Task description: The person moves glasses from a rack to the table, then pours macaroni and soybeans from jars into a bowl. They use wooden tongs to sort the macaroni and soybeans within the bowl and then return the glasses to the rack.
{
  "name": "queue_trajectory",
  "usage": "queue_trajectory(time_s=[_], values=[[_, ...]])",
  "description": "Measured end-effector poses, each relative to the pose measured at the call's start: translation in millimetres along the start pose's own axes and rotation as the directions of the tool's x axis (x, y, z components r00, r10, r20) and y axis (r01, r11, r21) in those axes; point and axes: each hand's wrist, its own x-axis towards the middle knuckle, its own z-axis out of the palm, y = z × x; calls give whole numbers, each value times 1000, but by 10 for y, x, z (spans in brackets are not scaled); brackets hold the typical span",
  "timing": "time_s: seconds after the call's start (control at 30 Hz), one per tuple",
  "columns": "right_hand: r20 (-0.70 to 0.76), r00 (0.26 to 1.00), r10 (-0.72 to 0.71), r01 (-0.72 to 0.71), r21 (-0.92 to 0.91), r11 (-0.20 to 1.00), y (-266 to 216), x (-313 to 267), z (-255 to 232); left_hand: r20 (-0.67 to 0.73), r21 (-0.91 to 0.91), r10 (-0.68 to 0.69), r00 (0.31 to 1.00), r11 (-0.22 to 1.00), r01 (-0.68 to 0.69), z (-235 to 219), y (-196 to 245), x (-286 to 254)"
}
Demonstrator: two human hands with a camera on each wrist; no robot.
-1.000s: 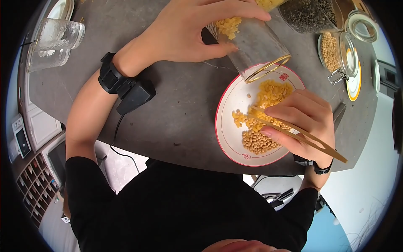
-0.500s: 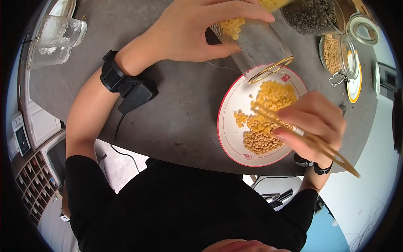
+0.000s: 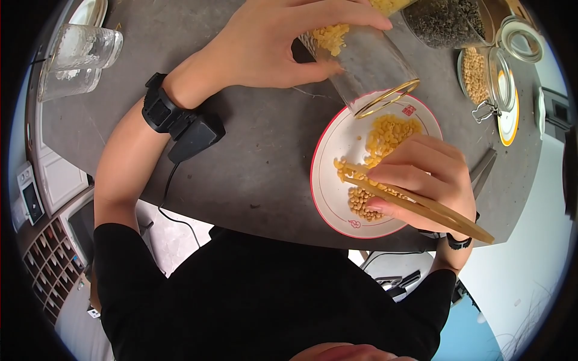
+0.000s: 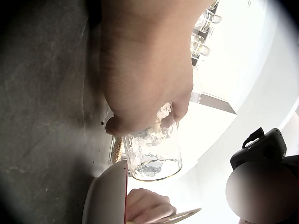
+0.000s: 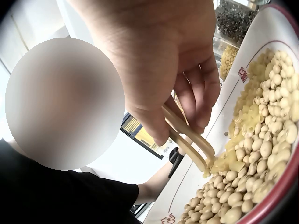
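Observation:
The left hand point(image 3: 271, 45) grips a tilted glass jar point(image 3: 376, 69) with a gold rim, its mouth over the plate's upper edge; yellow pasta point(image 3: 330, 38) lies at its far end. Wooden tongs point(image 3: 421, 204) are pinched in the right hand point(image 3: 430, 180) above a white, red-rimmed plate point(image 3: 328, 207). Yellow pasta point(image 3: 391, 135) and tan beans point(image 3: 361, 204) lie on that plate. In the right wrist view the tips of the tongs point(image 5: 187, 140) touch pasta pieces point(image 5: 224, 161) beside the beans point(image 5: 233, 200). Part of the food is hidden behind the right hand in the head view.
Back right are a container of dark dried leaves point(image 3: 445, 23), an open clip-lid jar of beans point(image 3: 475, 75) and a yellow-rimmed plate point(image 3: 509, 117). Two clear glasses point(image 3: 84, 48) stand at the far left. A dark metal utensil point(image 3: 484, 171) lies right of the right hand.
The right hand with the tongs moved right and away from the food, then came back left and down to the pasta at the plate's left part. The left hand and jar barely shifted.

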Motion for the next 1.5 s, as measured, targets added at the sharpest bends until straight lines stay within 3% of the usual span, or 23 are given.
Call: queue_trajectory(time_s=[1.5], values=[[-1, 1000, -2, 2, -76, 997, -32, 28, 32, 3, -4, -1, 1000, 1000, 1, 8, -1, -11]])
